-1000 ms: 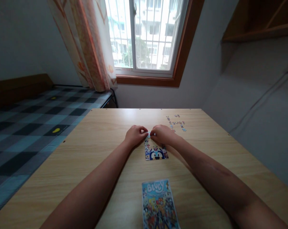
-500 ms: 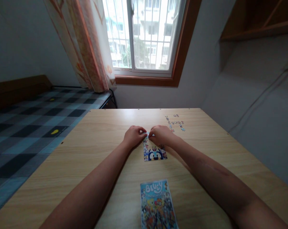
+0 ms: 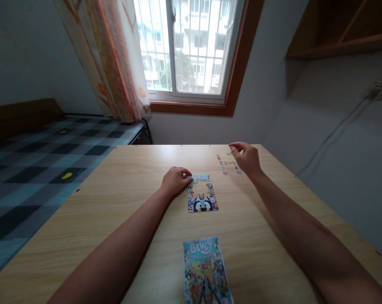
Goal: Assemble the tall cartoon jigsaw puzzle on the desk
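Note:
A small, partly assembled jigsaw puzzle point(image 3: 202, 194) with a blue cartoon dog lies in the middle of the wooden table point(image 3: 121, 211); its centre shows bare wood. My left hand point(image 3: 175, 179) rests curled at the puzzle's top left corner, fingertips touching its edge. My right hand point(image 3: 246, 157) hovers over the loose puzzle pieces point(image 3: 226, 164) at the back right, fingers bent toward a pinch near the farthest pieces. I cannot make out a piece in them.
A picture card or box lid point(image 3: 205, 272) with the printed puzzle picture lies near the front edge. A bed with a checked cover point(image 3: 35, 169) stands to the left. A window point(image 3: 184, 46) with a curtain point(image 3: 111, 59) is behind the table, a wall on the right.
My right hand left the puzzle's top edge and moved back and to the right, over the loose pieces. My left hand stayed at the puzzle's corner.

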### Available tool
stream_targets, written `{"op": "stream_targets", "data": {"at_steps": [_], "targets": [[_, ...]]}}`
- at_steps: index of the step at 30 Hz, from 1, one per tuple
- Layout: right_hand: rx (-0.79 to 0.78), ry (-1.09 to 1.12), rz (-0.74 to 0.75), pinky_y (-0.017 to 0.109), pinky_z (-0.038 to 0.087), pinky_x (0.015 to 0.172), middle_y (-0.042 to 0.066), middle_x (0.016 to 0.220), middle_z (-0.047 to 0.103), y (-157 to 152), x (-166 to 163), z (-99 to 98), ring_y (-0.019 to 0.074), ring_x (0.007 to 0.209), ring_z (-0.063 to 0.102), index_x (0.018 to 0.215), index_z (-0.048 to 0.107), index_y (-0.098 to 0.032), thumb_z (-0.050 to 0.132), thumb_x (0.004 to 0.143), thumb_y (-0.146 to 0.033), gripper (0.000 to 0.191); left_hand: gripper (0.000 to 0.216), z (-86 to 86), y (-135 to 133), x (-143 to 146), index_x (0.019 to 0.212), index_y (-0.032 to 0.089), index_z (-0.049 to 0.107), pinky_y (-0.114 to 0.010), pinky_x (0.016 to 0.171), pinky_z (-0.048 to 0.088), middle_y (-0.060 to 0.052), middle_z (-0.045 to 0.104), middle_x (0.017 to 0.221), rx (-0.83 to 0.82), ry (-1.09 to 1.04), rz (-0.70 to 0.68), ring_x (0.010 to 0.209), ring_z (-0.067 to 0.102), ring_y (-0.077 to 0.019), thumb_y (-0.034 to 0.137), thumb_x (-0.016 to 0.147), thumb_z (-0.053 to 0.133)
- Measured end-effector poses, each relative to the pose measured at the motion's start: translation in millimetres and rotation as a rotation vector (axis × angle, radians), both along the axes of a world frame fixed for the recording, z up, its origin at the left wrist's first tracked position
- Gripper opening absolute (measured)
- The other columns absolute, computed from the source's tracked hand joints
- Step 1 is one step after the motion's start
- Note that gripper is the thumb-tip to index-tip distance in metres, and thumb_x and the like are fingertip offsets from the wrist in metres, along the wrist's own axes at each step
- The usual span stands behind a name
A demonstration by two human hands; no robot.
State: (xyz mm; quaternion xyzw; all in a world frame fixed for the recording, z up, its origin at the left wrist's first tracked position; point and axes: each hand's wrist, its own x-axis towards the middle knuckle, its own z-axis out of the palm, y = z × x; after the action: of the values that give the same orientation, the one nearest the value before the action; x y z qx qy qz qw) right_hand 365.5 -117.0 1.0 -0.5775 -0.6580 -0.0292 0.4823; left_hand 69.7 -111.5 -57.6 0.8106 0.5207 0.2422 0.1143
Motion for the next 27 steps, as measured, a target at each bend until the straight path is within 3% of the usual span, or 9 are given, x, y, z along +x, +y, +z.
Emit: {"op": "stream_targets", "data": {"at_steps": [6, 9, 13, 17, 27], "targets": [[-0.085, 0.155, -0.271, 0.033, 0.052, 0.077, 0.013, 0.094, 0.077, -3, 60, -60.3, 0.0234, 0.08, 0.067, 0.102, 0.078, -0.013, 0.051, 0.088, -0.039, 0.039, 0.022, 0.7, 3, 0, 0.095, 0.024, 0.08, -0.033, 0.078, 0.049, -0.005, 0.074, 0.085, -0.067, -0.14, 0.046, 0.08, 0.065, -0.0206, 0.038, 0.08, 0.071], [-0.128, 0.263, -0.288, 0.033, 0.053, 0.079, 0.015, 0.097, 0.078, -2, 74, -78.5, 0.0245, 0.085, 0.07, 0.101, 0.078, -0.01, 0.055, 0.084, -0.037, 0.039, 0.023, 1.1, 3, 1, 0.098, 0.023, 0.08, -0.032, 0.081, 0.05, -0.005, 0.075, 0.091, -0.064, -0.229, 0.076, 0.085, 0.066, -0.0201, 0.035, 0.08, 0.071], [-0.147, 0.282, -0.237, 0.032, 0.055, 0.08, 0.016, 0.103, 0.078, 5, 74, -86.8, 0.0244, 0.089, 0.071, 0.102, 0.078, -0.01, 0.056, 0.084, -0.037, 0.039, 0.019, 1.6, 2, 3, 0.093, 0.02, 0.078, -0.031, 0.083, 0.049, -0.005, 0.075, 0.089, -0.042, -0.265, 0.093, 0.082, 0.064, -0.0184, 0.032, 0.08, 0.071], [-0.175, 0.213, -0.198, 0.032, 0.055, 0.081, 0.015, 0.101, 0.078, 7, 71, -88.8, 0.0246, 0.089, 0.071, 0.1, 0.078, -0.012, 0.057, 0.084, -0.037, 0.037, 0.014, 0.3, 4, 2, 0.078, 0.019, 0.069, -0.029, 0.074, 0.046, -0.003, 0.071, 0.079, -0.009, -0.282, 0.104, 0.074, 0.06, -0.0161, 0.033, 0.08, 0.071], [-0.211, 0.24, -0.18, 0.031, 0.053, 0.082, 0.015, 0.102, 0.078, 11, 75, -93.3, 0.0235, 0.089, 0.071, 0.102, 0.078, -0.012, 0.056, 0.085, -0.037, 0.037, 0.04, 1.6, 5, -2, 0.056, 0.022, 0.031, -0.029, 0.06, 0.031, 0.004, 0.038, 0.054, 0.107, -0.36, 0.321, 0.057, 0.038, -0.013, 0.035, 0.085, 0.057]]}}
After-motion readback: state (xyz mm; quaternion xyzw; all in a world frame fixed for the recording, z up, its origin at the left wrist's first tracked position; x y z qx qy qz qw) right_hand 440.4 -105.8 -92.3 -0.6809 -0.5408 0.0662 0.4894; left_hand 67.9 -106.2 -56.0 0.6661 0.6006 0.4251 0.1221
